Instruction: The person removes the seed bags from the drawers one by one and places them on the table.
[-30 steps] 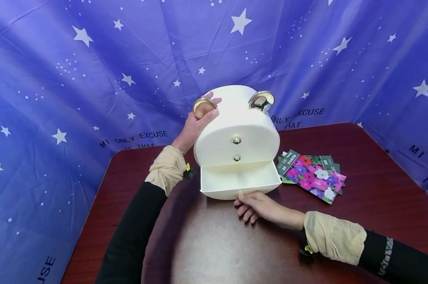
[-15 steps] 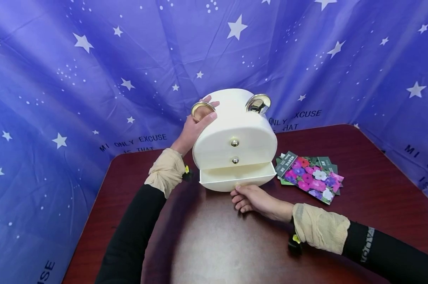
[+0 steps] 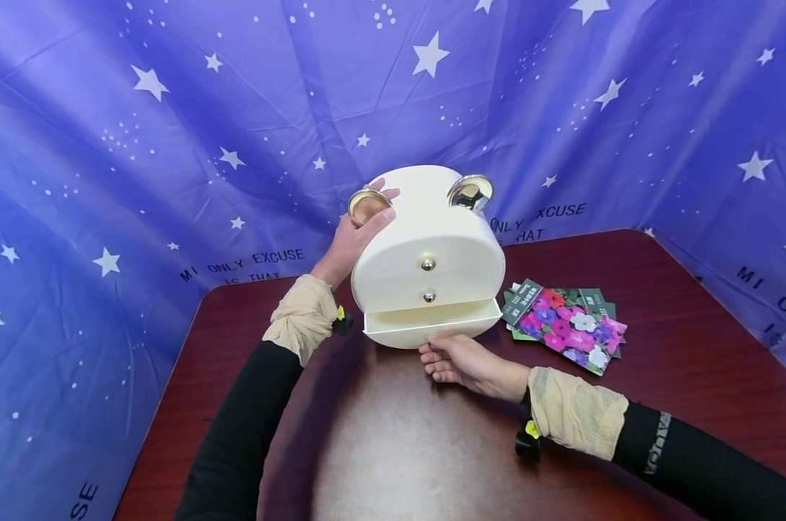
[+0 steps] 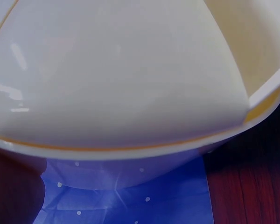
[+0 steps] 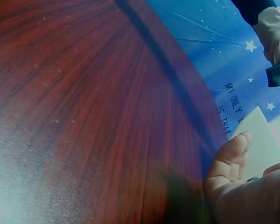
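A cream-white drawer box (image 3: 425, 210) with gold ears stands on the table. Its bottom drawer (image 3: 396, 336) is partly pulled out, and two drawers above it are closed. My left hand (image 3: 357, 231) grips the box's upper left side around the left ear (image 3: 368, 206), thumb on top. At the front, my right hand (image 3: 467, 362) pinches the bottom drawer's knob, which the fingers hide in the head view. The right wrist view shows this right hand (image 5: 233, 182) against the pale drawer front (image 5: 261, 135). In the left wrist view, the glossy box front (image 4: 116, 79) fills most of the frame.
Right of the box lie several flat packets (image 3: 565, 322) printed with flowers, overlapping on the dark red table (image 3: 679, 347). Behind the table hangs a blue curtain (image 3: 289, 94) with white stars.
The bottom drawer has slid further into the box, my right hand moving inward with it. My left hand keeps its grip at the left ear.
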A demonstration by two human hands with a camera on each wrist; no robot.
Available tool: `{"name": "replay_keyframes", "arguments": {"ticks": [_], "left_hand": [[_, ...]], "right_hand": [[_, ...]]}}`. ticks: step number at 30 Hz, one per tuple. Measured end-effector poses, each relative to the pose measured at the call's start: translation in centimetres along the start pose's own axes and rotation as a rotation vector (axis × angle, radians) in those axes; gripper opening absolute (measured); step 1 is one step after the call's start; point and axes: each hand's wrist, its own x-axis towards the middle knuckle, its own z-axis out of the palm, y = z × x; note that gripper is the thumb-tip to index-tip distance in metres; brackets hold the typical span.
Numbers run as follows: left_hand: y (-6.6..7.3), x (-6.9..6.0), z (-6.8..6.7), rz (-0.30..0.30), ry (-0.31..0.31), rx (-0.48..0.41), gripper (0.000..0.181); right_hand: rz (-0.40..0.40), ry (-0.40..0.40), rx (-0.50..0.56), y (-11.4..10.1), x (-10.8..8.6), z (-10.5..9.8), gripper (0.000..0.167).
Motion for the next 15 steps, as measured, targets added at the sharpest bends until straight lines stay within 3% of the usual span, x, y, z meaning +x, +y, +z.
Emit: {"name": "replay_keyframes", "arguments": {"ticks": [9, 15], "left_hand": [[0.0, -0.1, 0.1, 0.005, 0.001, 0.005, 0.058], [0.0, 0.0, 0.0, 0.001, 0.007, 0.012, 0.058]], "right_hand": [[-0.025, 0.004, 0.027, -0.5, 1.1, -0.4, 0.035], [0.051, -0.019, -0.054, -1.2, 1.7, -0.8, 0.04]]}}
